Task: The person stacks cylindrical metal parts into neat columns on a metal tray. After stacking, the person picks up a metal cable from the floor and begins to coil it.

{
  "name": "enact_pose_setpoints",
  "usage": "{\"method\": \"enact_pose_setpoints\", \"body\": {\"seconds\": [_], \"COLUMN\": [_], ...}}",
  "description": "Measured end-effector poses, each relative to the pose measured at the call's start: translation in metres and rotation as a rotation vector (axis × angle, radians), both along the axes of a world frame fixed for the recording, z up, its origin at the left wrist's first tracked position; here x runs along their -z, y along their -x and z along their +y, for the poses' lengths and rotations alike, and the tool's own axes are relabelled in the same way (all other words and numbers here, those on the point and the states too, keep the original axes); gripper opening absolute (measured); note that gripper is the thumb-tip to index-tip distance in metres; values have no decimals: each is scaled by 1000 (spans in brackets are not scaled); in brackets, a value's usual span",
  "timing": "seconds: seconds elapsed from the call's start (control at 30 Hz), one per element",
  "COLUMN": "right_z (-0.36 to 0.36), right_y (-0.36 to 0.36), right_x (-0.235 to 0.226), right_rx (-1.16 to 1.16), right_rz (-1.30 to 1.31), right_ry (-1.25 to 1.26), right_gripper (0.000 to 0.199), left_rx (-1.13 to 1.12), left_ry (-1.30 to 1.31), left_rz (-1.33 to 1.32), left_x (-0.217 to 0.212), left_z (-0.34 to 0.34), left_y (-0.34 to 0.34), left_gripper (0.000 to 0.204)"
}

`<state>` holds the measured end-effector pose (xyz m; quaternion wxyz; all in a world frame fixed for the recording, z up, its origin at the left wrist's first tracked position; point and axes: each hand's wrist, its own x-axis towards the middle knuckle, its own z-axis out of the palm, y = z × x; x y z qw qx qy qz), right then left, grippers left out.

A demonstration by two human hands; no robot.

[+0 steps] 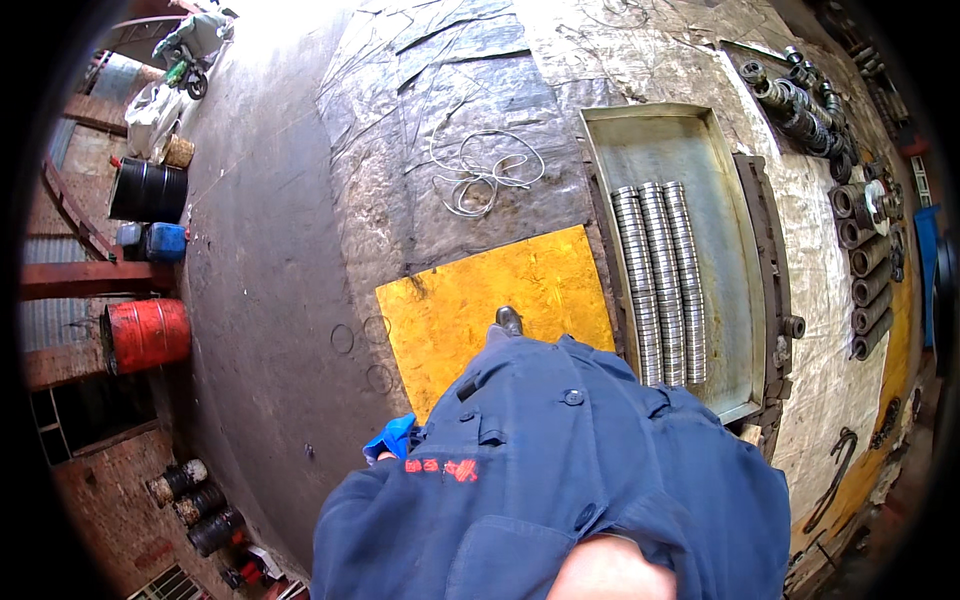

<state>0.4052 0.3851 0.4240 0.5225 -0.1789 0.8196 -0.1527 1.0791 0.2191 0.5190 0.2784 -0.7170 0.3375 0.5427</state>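
Observation:
At the left side of my dark blue jacket (560,430), a little of my left hand (392,440) shows, with bright blue material on or in it. Whether that is a glove or a cloth I cannot make out, and the fingers are hidden. My right hand is out of view. Beneath me lies a yellow board (500,275), with one dark shoe (509,320) on it. To my right stands a long shallow metal tray (735,250). Three rows of shiny metal rings (660,285) lie stacked lengthwise inside it.
Looped pale wire (487,170) lies on the dark floor sheet ahead. Far right are metal tubes (870,290), coiled parts (800,110) and a hooked rod (833,480). Along the left wall stand a red drum (150,335), a black drum (150,190) and a blue container (166,242).

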Motion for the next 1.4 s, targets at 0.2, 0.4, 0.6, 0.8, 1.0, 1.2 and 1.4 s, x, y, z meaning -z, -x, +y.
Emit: {"method": "enact_pose_setpoints", "body": {"seconds": [0.2,0.4,0.6,0.8,1.0,1.2,1.4], "right_z": [-49,-99,-144,-217,-426,-531,-600], "right_y": [-23,-35,-19,101,143,154,93], "right_x": [-7,7,46,62,84,172,229], "right_rx": [-79,-103,-105,-382,-152,-163,-101], "right_rz": [1,-53,-104,70,137,88,-163], "right_ry": [-84,-128,-155,-248,-124,-120,-53], "right_gripper": [33,33,33,33,42,37,45], "left_rx": [-36,-24,16,0,10,50,102], "left_ry": [-73,-87,-77,-211,-257,77,196], "left_rz": [-44,-27,-22,-96,-137,-84,51], "left_x": [-3,5,11,-9,17,97,215], "left_z": [-56,-138,-253,-331,-414,-489,-612], "left_y": [-45,-24,30,51,94,138,199], "left_gripper": [39,41,43,45,48,65,71]}}
